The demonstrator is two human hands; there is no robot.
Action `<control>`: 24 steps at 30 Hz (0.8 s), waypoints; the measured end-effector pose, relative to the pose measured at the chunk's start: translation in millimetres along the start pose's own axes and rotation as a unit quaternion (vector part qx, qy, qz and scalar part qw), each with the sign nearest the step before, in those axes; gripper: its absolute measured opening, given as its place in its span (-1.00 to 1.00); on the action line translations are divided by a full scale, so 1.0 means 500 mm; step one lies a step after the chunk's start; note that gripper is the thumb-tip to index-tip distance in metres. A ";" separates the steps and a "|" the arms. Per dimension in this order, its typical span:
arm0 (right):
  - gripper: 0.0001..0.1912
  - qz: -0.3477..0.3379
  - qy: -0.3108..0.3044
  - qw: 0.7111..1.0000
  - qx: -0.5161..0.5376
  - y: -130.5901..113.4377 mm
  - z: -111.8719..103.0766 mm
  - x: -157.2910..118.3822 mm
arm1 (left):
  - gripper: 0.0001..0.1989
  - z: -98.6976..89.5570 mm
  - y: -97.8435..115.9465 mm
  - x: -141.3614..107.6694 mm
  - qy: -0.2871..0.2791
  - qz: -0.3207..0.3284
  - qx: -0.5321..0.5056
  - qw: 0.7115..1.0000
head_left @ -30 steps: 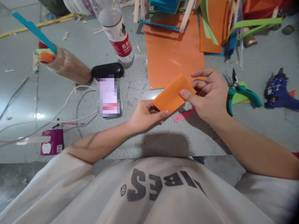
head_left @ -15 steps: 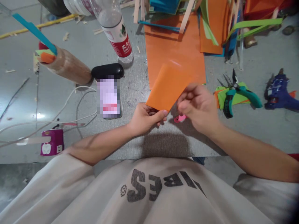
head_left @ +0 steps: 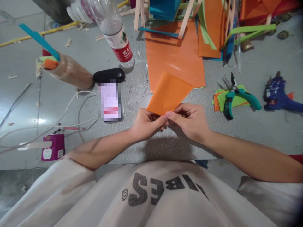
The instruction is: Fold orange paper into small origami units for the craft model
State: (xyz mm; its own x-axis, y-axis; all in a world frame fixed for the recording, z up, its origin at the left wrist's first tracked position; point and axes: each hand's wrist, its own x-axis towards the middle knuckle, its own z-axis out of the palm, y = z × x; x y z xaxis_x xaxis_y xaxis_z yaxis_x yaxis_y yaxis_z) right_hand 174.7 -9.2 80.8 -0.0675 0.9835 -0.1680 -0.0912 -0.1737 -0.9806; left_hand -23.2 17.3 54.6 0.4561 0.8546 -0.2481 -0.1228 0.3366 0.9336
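Note:
A piece of orange paper (head_left: 168,94), seemingly folded, is held up between both hands above the table. My left hand (head_left: 148,124) pinches its lower left edge, thumb on top and fingers underneath. At the lower corner my right hand (head_left: 190,121) grips it too, its thumb touching the left thumb and its fingers behind the paper. Beyond it lies a larger orange sheet (head_left: 175,56), partly covered by the held piece and by wooden sticks.
A bottle (head_left: 120,44), a phone (head_left: 111,101), a black case (head_left: 109,75) and a wooden cup (head_left: 73,72) stand or lie left. On the right are green-handled pliers (head_left: 246,97) on paper pieces and a blue glue gun (head_left: 278,94). A purple charger (head_left: 53,146) has cables.
My right hand has moved left and down from the paper's right side and closed on its lower corner beside the left thumb. The pink object beneath is now hidden.

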 end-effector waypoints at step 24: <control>-0.41 -0.079 0.028 0.996 -0.043 -0.001 -0.057 0.039 | -0.43 -0.007 -0.028 -0.008 -0.024 0.030 0.037 0.999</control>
State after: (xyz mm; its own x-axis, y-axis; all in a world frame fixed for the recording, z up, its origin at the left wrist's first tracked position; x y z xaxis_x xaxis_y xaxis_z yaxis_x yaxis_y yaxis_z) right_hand 201.5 11.7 75.2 -0.0033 0.9999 -0.0142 -0.0107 -0.0142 -0.9998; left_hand -26.2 10.7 41.7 0.4922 0.8515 -0.1809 -0.0865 0.2546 0.9632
